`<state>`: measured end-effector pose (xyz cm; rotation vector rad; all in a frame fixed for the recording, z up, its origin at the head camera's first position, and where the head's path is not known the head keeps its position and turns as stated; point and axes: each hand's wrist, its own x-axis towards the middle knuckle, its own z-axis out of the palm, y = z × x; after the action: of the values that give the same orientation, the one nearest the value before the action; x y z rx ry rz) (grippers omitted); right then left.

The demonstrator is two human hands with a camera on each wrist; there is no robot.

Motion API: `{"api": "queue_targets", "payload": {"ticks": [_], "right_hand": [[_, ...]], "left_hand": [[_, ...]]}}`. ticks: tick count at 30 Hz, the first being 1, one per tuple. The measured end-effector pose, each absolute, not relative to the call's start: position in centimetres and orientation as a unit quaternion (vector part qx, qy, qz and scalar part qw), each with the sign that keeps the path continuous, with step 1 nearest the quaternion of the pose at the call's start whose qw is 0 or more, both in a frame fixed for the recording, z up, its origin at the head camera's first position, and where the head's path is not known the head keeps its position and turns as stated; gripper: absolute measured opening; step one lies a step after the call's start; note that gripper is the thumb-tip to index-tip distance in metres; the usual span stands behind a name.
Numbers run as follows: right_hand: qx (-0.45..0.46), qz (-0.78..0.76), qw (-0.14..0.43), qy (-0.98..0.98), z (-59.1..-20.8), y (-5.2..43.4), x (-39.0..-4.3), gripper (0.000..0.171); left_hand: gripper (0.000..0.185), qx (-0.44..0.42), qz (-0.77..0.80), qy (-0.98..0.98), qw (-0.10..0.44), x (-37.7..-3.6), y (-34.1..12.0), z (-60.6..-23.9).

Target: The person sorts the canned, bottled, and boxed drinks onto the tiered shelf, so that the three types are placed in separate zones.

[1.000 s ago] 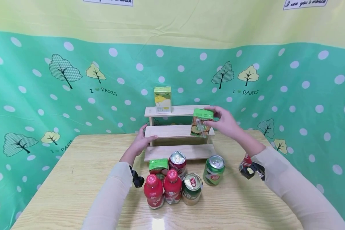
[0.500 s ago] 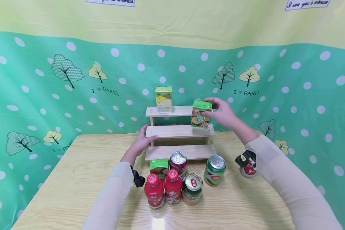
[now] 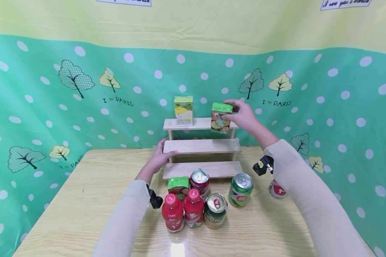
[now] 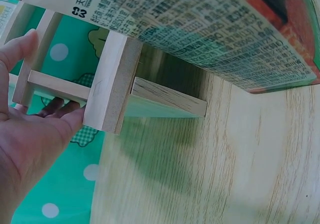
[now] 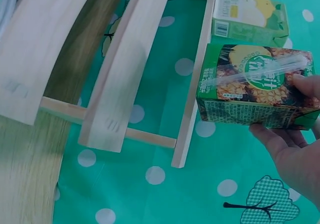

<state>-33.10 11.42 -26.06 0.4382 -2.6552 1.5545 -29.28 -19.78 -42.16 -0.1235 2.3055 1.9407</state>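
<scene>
A three-tier wooden shelf (image 3: pixel 202 146) stands at the back of the table. My left hand (image 3: pixel 159 157) grips its left end at the middle tier, thumb in front and fingers behind, as the left wrist view (image 4: pixel 35 134) also shows. With thumb and fingers, my right hand (image 3: pixel 244 116) holds a pineapple juice box (image 3: pixel 221 117) by its upper right part. The box is upright, with a wrapped straw on its face, at the right part of the top tier; whether it touches the board I cannot tell. A yellow-green juice box (image 3: pixel 183 111) stands on that tier's left part.
In front of the shelf stand a green-topped juice box (image 3: pixel 178 186), a dark red can (image 3: pixel 199 181), two red bottles (image 3: pixel 173 214), a dark green can (image 3: pixel 215 212) and a green can (image 3: pixel 240 191). Another red container (image 3: pixel 277 189) is partly behind my right sleeve. A patterned cloth (image 3: pixel 115 117) hangs behind.
My right hand has raised the pineapple juice box from in front of the middle tier to the top tier, slightly leftward. The left hand has kept its grip on the shelf.
</scene>
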Motion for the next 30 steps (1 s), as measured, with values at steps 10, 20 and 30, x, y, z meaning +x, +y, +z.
{"api": "queue_targets", "payload": {"ticks": [10, 20, 30], "right_hand": [[0.141, 0.506, 0.033, -0.85, -26.2, 9.6, -34.5, 0.054], [0.128, 0.53, 0.032, -0.838, -26.3, 8.4, -35.5, 0.054], [0.122, 0.562, 0.029, -0.818, -26.6, 6.8, -36.1, 0.055]], "left_hand": [[0.09, -0.041, 0.647, 0.759, 0.062, -29.5, -19.9, -42.4], [0.093, -0.025, 0.639, 0.767, 0.053, -29.3, -19.9, -42.4], [0.088, -0.031, 0.654, 0.752, 0.079, -27.8, -19.3, -39.8]]}}
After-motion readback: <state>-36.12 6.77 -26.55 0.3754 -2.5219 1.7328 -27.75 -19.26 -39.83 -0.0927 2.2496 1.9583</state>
